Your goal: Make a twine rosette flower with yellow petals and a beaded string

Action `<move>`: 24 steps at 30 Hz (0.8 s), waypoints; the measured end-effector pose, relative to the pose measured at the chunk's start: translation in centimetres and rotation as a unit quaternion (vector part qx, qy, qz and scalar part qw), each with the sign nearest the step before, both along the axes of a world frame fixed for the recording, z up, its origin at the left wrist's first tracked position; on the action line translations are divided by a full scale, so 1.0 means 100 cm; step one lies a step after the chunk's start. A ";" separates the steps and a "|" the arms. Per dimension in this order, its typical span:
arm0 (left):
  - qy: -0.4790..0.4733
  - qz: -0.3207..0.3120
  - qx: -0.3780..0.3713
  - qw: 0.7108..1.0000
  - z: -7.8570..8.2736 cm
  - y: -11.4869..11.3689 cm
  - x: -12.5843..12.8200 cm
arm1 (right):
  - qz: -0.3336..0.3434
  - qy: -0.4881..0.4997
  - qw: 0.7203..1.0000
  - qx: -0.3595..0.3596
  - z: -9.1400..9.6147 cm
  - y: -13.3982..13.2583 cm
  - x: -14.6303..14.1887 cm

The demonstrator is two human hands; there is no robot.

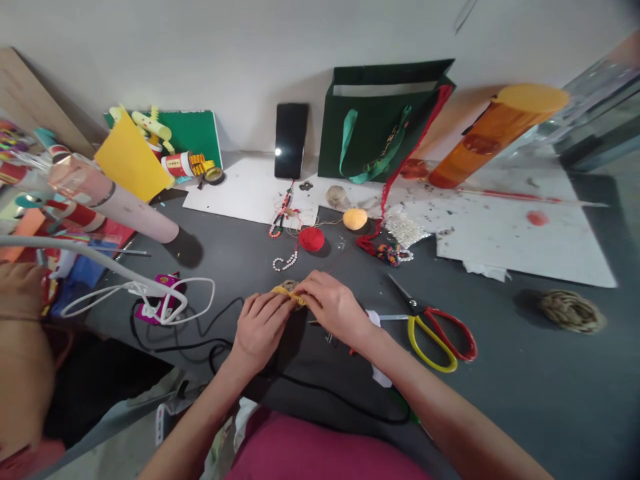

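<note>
Against a pale wall (240, 53), a green paper bag (370, 127) is stood upright with its contents hidden, an orange tube (480, 143) is tilted to its right, and white beads (406, 229) are held in a see-through packet before them. Near the front edge of the gray tabletop (525, 387), a yellow yarn piece (299, 299) is pinched in the fingertips of both the left hand (263, 327) and the right hand (333, 303), set close together. To the right, gray surface is left exposed between spread scissors (425, 312) and a brown yarn coil (573, 311), while the left side is crowded by a magenta object (159, 308) and looped cables.
</note>
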State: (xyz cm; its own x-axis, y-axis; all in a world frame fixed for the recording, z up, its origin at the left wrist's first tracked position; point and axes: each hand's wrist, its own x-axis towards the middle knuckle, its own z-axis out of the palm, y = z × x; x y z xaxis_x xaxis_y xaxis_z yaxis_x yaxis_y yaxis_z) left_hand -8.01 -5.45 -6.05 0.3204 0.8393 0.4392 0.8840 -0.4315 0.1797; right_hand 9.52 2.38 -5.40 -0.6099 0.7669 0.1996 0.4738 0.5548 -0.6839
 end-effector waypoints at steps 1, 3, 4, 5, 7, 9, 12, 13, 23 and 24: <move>-0.012 0.002 -0.004 1.000 0.000 0.000 -0.001 | -0.004 0.004 1.000 -0.003 0.001 0.000 0.000; -0.038 0.006 -0.005 0.999 0.001 0.000 -0.003 | -0.015 0.007 1.000 -0.008 0.003 0.000 0.001; -0.051 0.010 -0.003 0.999 0.001 0.000 -0.004 | -0.020 0.006 1.000 -0.010 0.003 0.000 0.001; -0.061 0.013 -0.001 0.998 0.000 0.001 -0.004 | -0.022 0.005 1.000 -0.011 0.003 0.001 0.001; -0.072 0.016 -0.001 0.997 0.000 0.001 -0.005 | -0.020 0.003 1.000 -0.012 0.003 0.001 0.000; -0.070 0.014 -0.009 0.997 0.000 0.002 -0.005 | -0.014 -0.002 1.000 -0.007 0.003 0.000 -0.002; -0.056 0.006 -0.016 0.998 0.000 0.003 -0.005 | -0.015 -0.025 1.000 0.001 0.002 0.000 -0.005; -0.049 0.002 -0.017 0.999 0.001 0.004 -0.005 | -0.018 -0.034 0.999 0.001 0.001 0.000 -0.006; 0.041 -0.018 -0.005 0.999 -0.002 0.002 -0.005 | -0.030 -0.069 0.997 0.002 0.001 -0.001 -0.011; 0.050 -0.019 -0.009 0.999 -0.004 0.001 -0.005 | -0.028 -0.070 0.997 -0.003 0.002 -0.001 -0.011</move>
State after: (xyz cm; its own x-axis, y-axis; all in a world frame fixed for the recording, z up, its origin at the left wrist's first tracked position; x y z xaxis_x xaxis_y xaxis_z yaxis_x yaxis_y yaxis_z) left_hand -8.55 -5.32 -6.40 0.3940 0.8326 0.3893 0.8806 -0.4633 0.0997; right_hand 8.42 2.29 -5.22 -0.5873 0.8018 0.1110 0.5946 0.5204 -0.6129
